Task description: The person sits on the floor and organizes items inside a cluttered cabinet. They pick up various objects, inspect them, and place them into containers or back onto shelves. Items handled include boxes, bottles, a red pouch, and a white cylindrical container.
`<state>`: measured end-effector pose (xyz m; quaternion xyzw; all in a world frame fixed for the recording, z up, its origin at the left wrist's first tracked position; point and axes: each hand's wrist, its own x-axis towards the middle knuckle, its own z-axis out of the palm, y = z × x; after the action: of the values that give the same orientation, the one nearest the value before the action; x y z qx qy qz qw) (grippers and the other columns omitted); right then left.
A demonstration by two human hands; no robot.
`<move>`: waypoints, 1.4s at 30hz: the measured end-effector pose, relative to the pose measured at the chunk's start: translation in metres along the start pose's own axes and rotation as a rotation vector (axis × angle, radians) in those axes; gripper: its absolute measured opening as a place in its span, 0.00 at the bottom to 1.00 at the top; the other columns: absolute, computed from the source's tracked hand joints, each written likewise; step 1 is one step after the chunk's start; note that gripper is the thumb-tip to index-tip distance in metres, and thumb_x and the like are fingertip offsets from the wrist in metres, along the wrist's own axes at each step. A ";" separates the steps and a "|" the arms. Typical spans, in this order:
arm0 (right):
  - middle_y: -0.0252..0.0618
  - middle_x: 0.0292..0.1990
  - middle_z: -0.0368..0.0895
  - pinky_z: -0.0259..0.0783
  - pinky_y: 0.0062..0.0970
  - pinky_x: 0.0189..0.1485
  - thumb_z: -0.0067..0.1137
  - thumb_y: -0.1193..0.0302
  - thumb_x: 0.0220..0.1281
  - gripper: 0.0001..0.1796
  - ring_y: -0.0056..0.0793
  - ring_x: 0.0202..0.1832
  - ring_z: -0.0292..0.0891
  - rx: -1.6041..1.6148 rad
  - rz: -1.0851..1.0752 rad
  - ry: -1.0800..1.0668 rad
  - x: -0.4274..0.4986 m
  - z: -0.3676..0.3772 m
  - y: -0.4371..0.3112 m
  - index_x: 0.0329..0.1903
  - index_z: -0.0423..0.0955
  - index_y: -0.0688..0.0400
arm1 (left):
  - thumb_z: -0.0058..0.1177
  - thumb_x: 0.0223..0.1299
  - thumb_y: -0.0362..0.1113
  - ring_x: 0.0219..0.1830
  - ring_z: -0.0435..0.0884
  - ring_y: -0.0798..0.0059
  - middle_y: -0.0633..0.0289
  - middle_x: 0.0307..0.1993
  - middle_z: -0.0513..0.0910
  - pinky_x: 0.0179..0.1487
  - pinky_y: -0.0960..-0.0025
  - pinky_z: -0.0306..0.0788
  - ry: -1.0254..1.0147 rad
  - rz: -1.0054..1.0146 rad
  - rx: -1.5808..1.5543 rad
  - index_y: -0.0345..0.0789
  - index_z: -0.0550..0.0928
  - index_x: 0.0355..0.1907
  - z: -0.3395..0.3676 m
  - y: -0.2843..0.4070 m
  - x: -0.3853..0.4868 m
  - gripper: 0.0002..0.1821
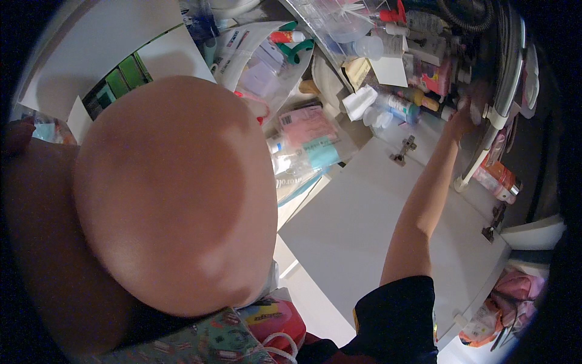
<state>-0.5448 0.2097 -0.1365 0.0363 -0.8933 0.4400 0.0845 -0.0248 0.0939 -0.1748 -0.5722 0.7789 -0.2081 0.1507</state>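
Note:
My right hand (468,113) is blurred at the far end of an outstretched bare arm, among bottles and packets beside a curved pale and metallic rail (507,91). Whether it holds anything cannot be told. A large rounded bare part of a bent limb (177,195) fills the left side, very close to the camera. What looks like part of my left hand (18,136) shows dark at the far left edge; its fingers are not clear. Near the right hand lie a bottle with a teal cap (402,108), a pink packet (434,78) and a white card (390,70).
An open white cabinet door (363,200) with metal hinges (404,150) spans the centre right. Clear plastic bags (259,77) and a pink and turquoise packet (311,132) lie beyond the limb. An orange-red container (498,179) and pink bundled items (504,305) are at right.

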 end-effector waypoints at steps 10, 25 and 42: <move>0.31 0.37 0.75 0.67 0.32 0.33 0.71 0.46 0.43 0.35 0.28 0.30 0.72 -0.011 0.143 0.221 -0.007 -0.023 0.031 0.53 0.68 0.43 | 0.53 0.46 0.63 0.53 0.77 0.55 0.54 0.52 0.79 0.49 0.49 0.72 -0.039 0.066 0.032 0.42 0.79 0.52 -0.005 -0.004 0.003 0.34; 0.39 0.44 0.77 0.74 0.30 0.30 0.70 0.52 0.47 0.36 0.33 0.36 0.76 -0.207 -0.036 0.122 -0.019 -0.028 0.019 0.58 0.66 0.49 | 0.49 0.53 0.53 0.53 0.77 0.58 0.57 0.51 0.79 0.48 0.50 0.70 0.043 -0.008 0.182 0.43 0.79 0.50 0.000 0.003 -0.002 0.24; 0.40 0.42 0.79 0.76 0.33 0.30 0.58 0.46 0.57 0.26 0.33 0.31 0.79 -0.091 -0.031 0.254 -0.039 -0.018 0.000 0.52 0.72 0.48 | 0.47 0.58 0.48 0.57 0.74 0.54 0.56 0.56 0.76 0.53 0.45 0.66 -0.041 -0.125 -0.087 0.44 0.77 0.57 0.015 0.011 -0.014 0.24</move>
<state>-0.5045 0.2237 -0.1323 -0.0098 -0.8937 0.3989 0.2051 -0.0224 0.1082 -0.1936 -0.6300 0.7466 -0.1710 0.1283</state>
